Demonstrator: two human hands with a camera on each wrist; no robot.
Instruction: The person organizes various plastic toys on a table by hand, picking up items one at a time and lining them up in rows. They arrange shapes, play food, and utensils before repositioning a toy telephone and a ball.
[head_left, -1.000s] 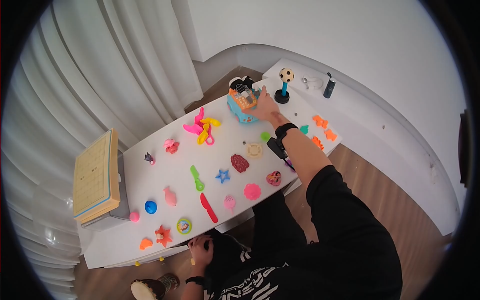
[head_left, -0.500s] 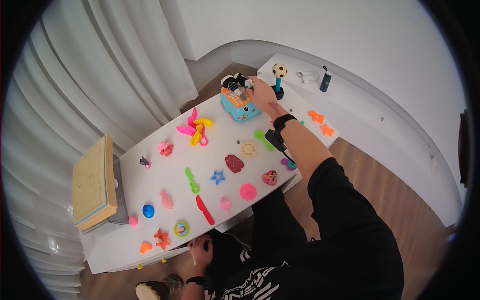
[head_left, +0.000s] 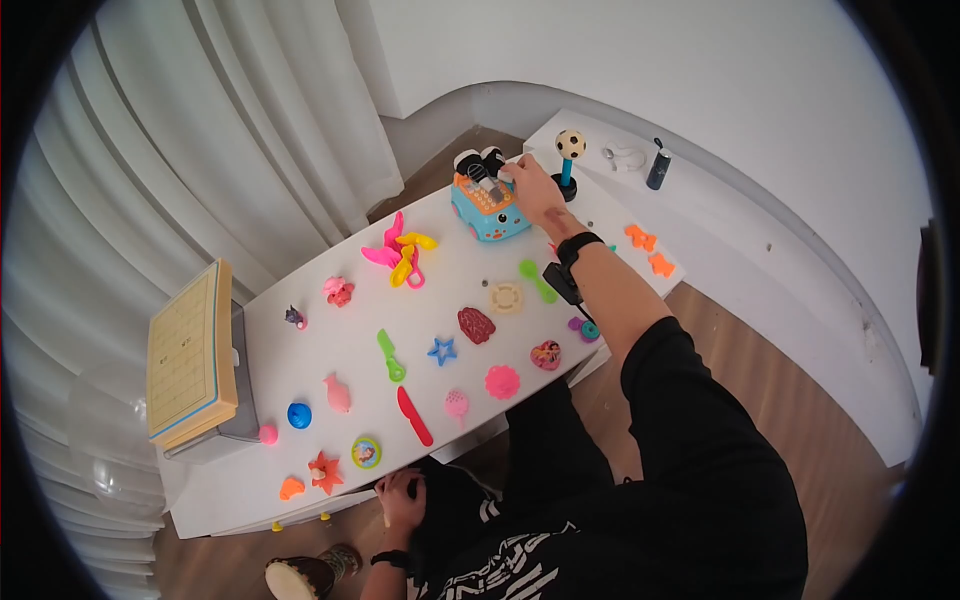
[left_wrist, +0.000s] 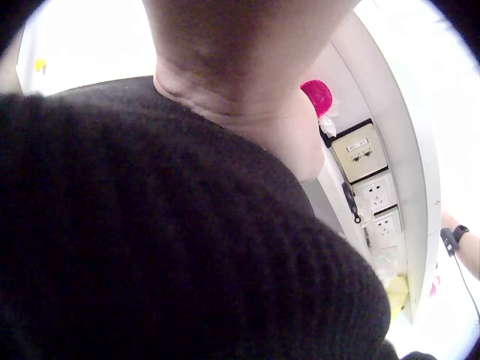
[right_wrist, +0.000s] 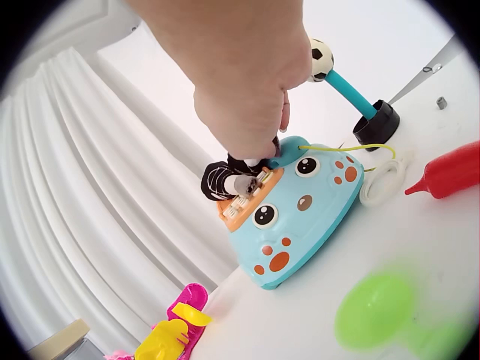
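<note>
My right hand (head_left: 535,190) reaches over the top of a blue toy telephone (head_left: 500,223) with a painted face and orange keypad. Its fingertips pinch the near part of a black-and-white toy (head_left: 470,162) with grey stubs, which lies across the keypad. In the right wrist view the palm hides most of the fingers, and the toy (right_wrist: 215,182) shows below them. My left hand (head_left: 402,500) rests on the dark trousers by the table's front edge, fingers loosely bent, holding nothing.
A soccer-ball stand (head_left: 569,160) is just right of the telephone. Pink and yellow scoops (head_left: 402,255) lie left of it. Toy knives, moulds and figures spread over the white table (head_left: 300,365). A board-topped box (head_left: 190,350) stands at the left, a drum (head_left: 295,578) on the floor.
My right hand has moved from the telephone's right side up onto its top, and its fingers have closed at the black-and-white toy. The left hand stays on the lap.
</note>
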